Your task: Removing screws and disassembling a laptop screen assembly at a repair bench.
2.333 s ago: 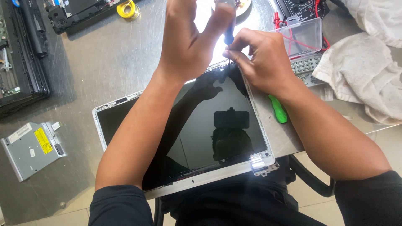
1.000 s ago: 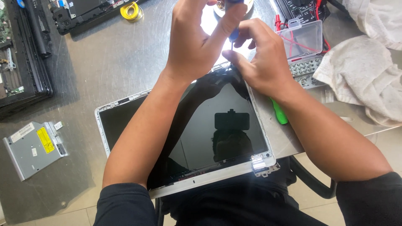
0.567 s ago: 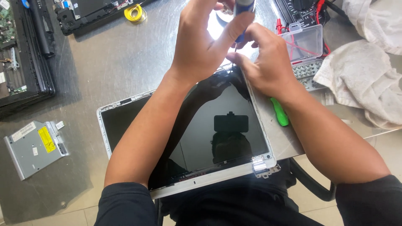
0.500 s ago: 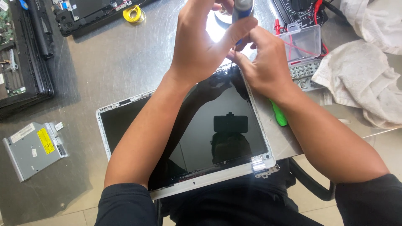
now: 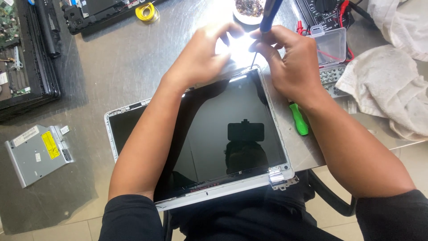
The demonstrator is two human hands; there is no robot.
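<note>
A laptop screen panel (image 5: 214,134) in a silver frame lies tilted on the metal table, its near edge overhanging toward me. My right hand (image 5: 290,62) holds a blue-handled screwdriver (image 5: 269,13) upright, its thin shaft touching the panel's far right corner. My left hand (image 5: 200,58) rests beside it at the same far edge, fingers curled against the frame; a bright glare hides the fingertips.
A green-handled screwdriver (image 5: 298,119) lies right of the panel. A clear plastic parts box (image 5: 332,44) and white cloths (image 5: 392,89) sit at right. A grey optical drive (image 5: 38,151) lies left. Opened laptop bodies (image 5: 26,53) and a yellow solder spool (image 5: 148,11) are at the back.
Both hands have come lower in the view and apart slightly. The left hand has dropped from the screwdriver handle to the panel's far edge; the right hand now holds the tool alone.
</note>
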